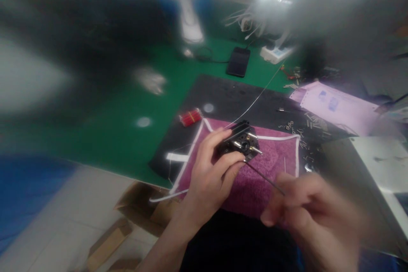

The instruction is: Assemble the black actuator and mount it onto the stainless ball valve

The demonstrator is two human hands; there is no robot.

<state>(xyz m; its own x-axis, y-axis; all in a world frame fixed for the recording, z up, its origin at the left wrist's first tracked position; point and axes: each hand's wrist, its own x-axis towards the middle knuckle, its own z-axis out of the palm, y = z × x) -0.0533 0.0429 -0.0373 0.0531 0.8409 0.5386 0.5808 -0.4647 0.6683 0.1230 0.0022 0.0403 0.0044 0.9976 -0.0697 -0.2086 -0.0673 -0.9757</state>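
Green bench (117,144) spreads beyond the person, bearing a black mat (216,93) with a purple cloth (269,161) over its near side. Clock directions run from the black part as pictured. Nearest, toward half past four, the right hand (312,208) is blurred but closed, pinching a thin rod (264,177); the rod slants up to the part's near edge, though contact is unclear. At eight o'clock the left hand (212,168) clasps the part (245,142) between fingers and thumb, probably to steady it and keep its pin-studded face exposed. So the part sits above the cloth, in the left hand and beyond the right. The cloth likely guards against scratches. Small metal pieces (310,123) lie toward three o'clock, seemingly within easy reach; a red bundle (190,117) lies at ten. Farther off are papers (338,102) at two and a phone (238,62) at twelve.
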